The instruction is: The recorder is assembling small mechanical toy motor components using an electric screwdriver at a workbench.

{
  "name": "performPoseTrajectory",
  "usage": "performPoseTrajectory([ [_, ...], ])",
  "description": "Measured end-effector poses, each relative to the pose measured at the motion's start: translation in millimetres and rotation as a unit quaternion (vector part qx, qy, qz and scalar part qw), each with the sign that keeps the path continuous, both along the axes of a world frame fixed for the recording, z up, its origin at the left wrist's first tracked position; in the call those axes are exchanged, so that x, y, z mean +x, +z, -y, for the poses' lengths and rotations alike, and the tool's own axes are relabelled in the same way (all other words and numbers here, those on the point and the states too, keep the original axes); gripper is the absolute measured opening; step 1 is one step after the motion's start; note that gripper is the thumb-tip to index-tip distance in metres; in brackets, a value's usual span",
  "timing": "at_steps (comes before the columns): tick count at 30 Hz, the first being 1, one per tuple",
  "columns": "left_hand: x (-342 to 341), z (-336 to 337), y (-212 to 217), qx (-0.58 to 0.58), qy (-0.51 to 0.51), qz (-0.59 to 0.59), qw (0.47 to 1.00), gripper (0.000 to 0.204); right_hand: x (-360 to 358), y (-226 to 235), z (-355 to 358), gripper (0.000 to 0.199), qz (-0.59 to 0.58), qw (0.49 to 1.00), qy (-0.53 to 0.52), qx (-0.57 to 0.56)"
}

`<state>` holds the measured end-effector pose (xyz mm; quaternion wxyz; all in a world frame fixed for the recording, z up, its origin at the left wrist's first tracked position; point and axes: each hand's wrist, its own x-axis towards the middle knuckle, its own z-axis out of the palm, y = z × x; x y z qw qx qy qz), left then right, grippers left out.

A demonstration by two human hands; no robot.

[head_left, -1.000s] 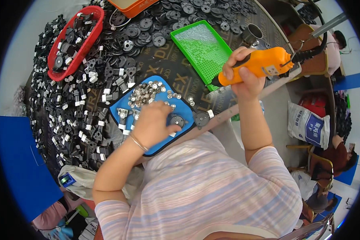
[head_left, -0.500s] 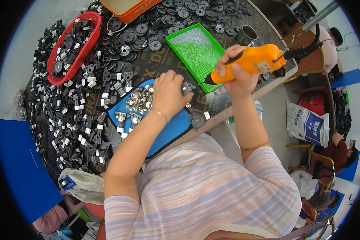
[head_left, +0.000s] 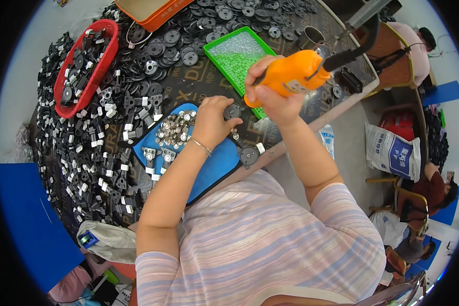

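In my right hand (head_left: 276, 102) is an orange electric screwdriver (head_left: 307, 67), the fingers closed round its front half. Its tip is hidden by the hand, over the near part of a green tray (head_left: 260, 109) of small clear beads. My left hand (head_left: 213, 121) rests at the edge of a blue mat (head_left: 217, 171), thumb and fingers closed on a black round disc part (head_left: 232, 111). Next to that hand lies a pile of small silver metal caps (head_left: 174, 127). Two black parts with white tabs (head_left: 158, 157) sit on the mat; another round black part (head_left: 249, 155) lies by the table edge.
Heaps of black parts with white tabs (head_left: 94, 153) cover the left side, around a red basket (head_left: 60, 102). Black discs (head_left: 173, 46) spread across the back beside an orange box (head_left: 155, 21). A metal cup (head_left: 311, 38) stands behind the screwdriver, whose cable (head_left: 354, 53) runs up right.
My right hand has brought the screwdriver left, closer to my left hand, and its tip has gone out of sight. My left hand keeps its hold on the disc part.
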<state>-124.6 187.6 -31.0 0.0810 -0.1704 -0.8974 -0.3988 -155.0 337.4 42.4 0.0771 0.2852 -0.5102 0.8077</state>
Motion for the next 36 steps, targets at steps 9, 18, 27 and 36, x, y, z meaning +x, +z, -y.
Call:
performPoseTrajectory([
  [9,-0.6,-0.9,-0.3,0.014,-0.002,0.045,0.999,0.049,-4.4,-6.4,8.2,0.023,0.017,0.999,0.024,0.030],
  [18,0.4,-0.1,4.9,0.027,0.000,0.080,0.996,0.048,-12.4,11.2,9.2,0.025,0.052,0.988,0.101,0.103],
  [27,0.8,0.5,-2.9,0.047,0.000,0.049,0.998,0.050,-39.3,16.2,-20.7,0.028,-0.028,0.981,0.188,0.025],
  [36,-0.2,-1.9,0.4,0.044,0.002,0.080,0.996,0.050,-55.9,-13.6,-1.5,0.023,0.004,0.999,-0.035,-0.005],
])
